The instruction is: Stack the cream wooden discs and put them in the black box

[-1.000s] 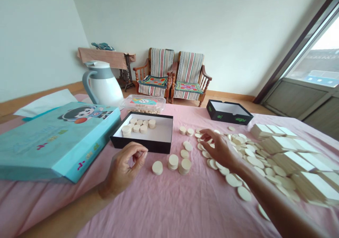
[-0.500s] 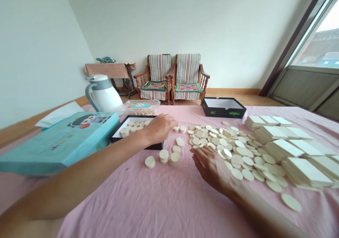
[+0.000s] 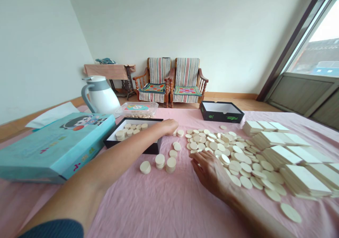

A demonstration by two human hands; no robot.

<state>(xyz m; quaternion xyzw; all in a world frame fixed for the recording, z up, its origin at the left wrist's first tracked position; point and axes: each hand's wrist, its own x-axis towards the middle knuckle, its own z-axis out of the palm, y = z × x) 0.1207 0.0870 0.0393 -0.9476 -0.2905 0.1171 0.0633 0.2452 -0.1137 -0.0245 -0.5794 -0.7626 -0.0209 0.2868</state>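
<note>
My left hand reaches far across the pink cloth, past the near right corner of the black box, and curls down onto small cream discs beside it; what its fingers hold is hidden. My right hand lies palm down with fingers stretched out at the near left edge of the big heap of flat cream discs, touching them. The black box holds several short disc stacks. Three short stacks stand on the cloth in front of the box.
A blue picture box lies at left, with a white jug and a clear tub behind it. A second black tray sits at the back. Rows of cream card stacks fill the right. Two chairs stand behind.
My left hand went from near my body out past the box to the loose discs. My right hand drew back from the far part of the heap to its near edge.
</note>
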